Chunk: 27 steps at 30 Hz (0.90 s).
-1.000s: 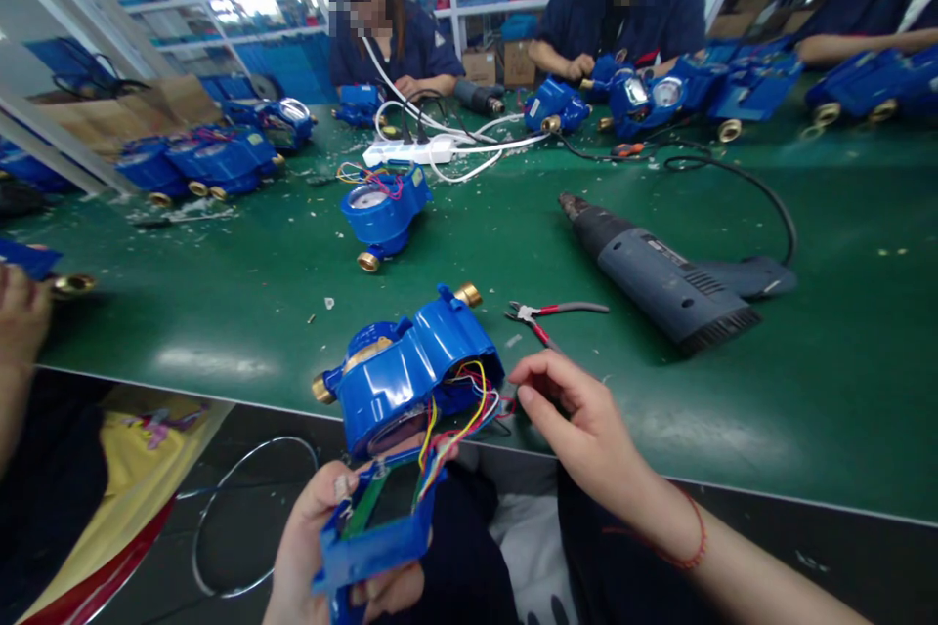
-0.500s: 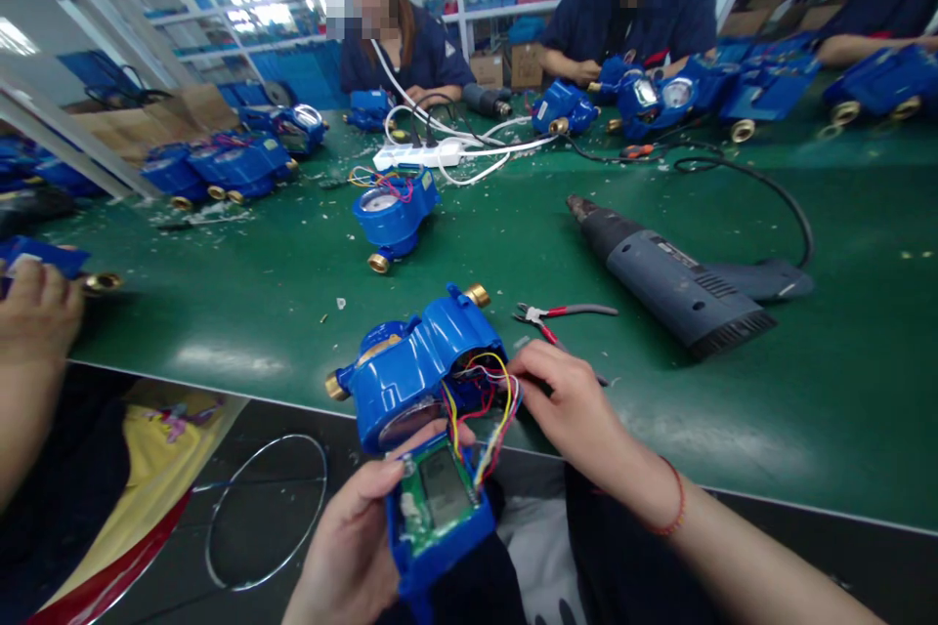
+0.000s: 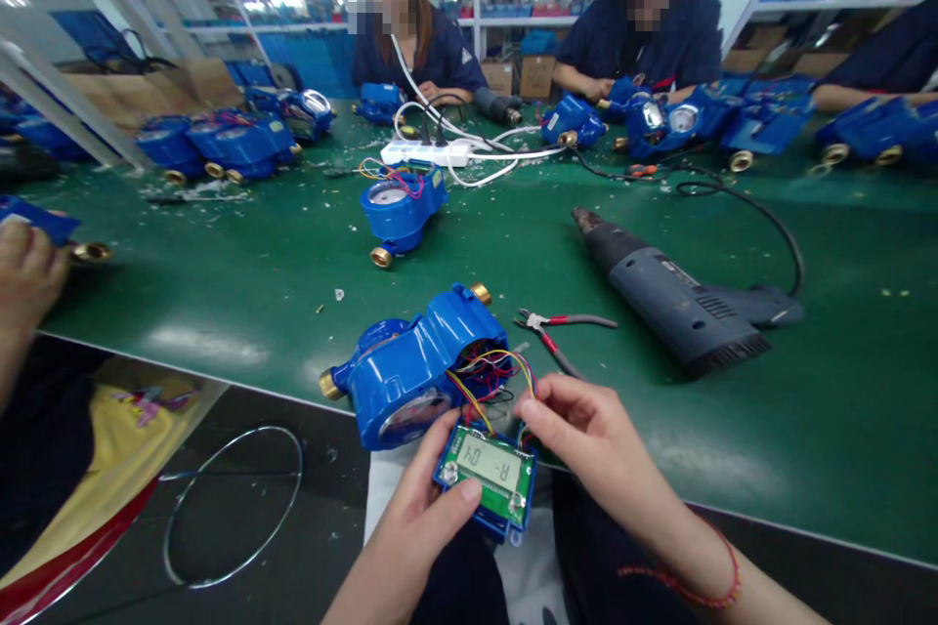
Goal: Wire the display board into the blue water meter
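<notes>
My left hand (image 3: 432, 498) grips a display module (image 3: 488, 474), a green circuit board with a lit LCD in a blue case, thumb across its front. Yellow, red and other thin wires (image 3: 524, 366) run from it into the open housing of a blue water meter (image 3: 421, 361) lying on its side at the table edge, brass fittings at both ends. My right hand (image 3: 578, 430) is closed, thumb and fingers pinching the wires beside the module's upper right corner. Just beyond that hand lie cutting pliers (image 3: 553, 327) with red and grey handles, jaws apart.
A heat gun (image 3: 674, 288) lies on the green table (image 3: 278, 283) at right. Another water meter (image 3: 400, 210) stands ahead, near a white power strip (image 3: 425, 153) with cables. Co-workers sit opposite among more meters; a neighbour's hand (image 3: 29, 273) holds a meter at far left.
The display module has moved right and turned, and its screen now shows characters. My right hand has come down from the housing opening to the wires near the module.
</notes>
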Each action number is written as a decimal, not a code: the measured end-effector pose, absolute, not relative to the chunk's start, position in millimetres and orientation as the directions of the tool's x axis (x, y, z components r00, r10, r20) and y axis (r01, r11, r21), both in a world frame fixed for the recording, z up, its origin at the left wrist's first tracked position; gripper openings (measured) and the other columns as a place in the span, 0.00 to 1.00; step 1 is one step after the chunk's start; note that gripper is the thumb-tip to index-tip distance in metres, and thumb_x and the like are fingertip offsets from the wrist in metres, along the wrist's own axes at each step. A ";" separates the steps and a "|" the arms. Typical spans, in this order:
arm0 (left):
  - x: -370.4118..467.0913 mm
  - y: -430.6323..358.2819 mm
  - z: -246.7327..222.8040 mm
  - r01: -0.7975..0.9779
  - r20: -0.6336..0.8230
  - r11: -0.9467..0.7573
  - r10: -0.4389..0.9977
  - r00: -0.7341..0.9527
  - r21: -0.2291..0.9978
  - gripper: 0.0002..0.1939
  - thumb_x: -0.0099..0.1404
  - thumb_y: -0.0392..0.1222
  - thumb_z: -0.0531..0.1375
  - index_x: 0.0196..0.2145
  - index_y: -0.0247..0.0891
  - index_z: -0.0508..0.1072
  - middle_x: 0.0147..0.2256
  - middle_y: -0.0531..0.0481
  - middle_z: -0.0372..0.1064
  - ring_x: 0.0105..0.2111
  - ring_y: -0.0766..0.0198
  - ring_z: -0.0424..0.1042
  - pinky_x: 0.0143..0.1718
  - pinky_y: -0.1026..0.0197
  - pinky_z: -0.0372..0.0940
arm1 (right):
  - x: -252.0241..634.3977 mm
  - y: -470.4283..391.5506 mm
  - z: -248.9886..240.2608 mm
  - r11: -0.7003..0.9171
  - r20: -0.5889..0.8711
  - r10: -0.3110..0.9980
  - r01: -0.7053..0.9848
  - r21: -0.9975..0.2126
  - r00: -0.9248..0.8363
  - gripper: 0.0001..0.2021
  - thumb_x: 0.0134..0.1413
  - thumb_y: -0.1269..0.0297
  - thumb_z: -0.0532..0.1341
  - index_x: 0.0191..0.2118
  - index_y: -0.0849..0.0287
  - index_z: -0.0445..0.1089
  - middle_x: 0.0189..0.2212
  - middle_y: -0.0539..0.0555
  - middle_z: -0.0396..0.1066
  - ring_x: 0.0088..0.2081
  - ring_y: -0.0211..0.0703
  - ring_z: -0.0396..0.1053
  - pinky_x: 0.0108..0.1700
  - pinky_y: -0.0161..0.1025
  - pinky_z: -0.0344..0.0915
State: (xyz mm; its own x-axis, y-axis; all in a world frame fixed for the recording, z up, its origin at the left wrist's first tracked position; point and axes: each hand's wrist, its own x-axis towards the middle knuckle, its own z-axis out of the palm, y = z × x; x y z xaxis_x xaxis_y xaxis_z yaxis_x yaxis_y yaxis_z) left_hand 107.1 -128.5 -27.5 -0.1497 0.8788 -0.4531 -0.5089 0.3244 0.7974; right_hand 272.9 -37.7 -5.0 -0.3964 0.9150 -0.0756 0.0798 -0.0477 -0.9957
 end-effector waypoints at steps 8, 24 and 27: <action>106.2 -123.0 -31.9 -0.285 -0.307 0.262 0.943 -0.127 0.922 0.32 0.58 0.51 0.67 0.59 0.40 0.69 0.58 0.42 0.70 0.60 0.47 0.65 0.59 0.55 0.62 | 258.2 -30.2 -16.4 -0.285 -0.243 0.929 -0.124 -0.950 -0.278 0.17 0.43 0.50 0.69 0.27 0.62 0.73 0.24 0.51 0.69 0.24 0.34 0.61 0.27 0.33 0.57; 109.4 -120.1 -24.7 -0.073 -0.245 0.235 0.948 -0.201 0.969 0.26 0.62 0.50 0.63 0.56 0.40 0.68 0.57 0.43 0.70 0.60 0.48 0.65 0.58 0.55 0.60 | 267.9 -7.7 -4.9 -0.051 -0.040 0.896 -0.013 -0.999 -0.443 0.14 0.49 0.54 0.67 0.24 0.60 0.71 0.19 0.49 0.66 0.23 0.35 0.61 0.27 0.34 0.59; 104.4 -116.4 -22.5 -0.036 -0.219 0.216 0.967 -0.130 0.976 0.27 0.64 0.50 0.62 0.58 0.40 0.66 0.58 0.42 0.70 0.59 0.48 0.66 0.57 0.55 0.61 | 262.7 -6.3 -9.6 -0.128 -0.050 0.896 -0.148 -0.981 -0.442 0.18 0.46 0.48 0.69 0.24 0.60 0.70 0.20 0.49 0.66 0.23 0.35 0.60 0.28 0.34 0.60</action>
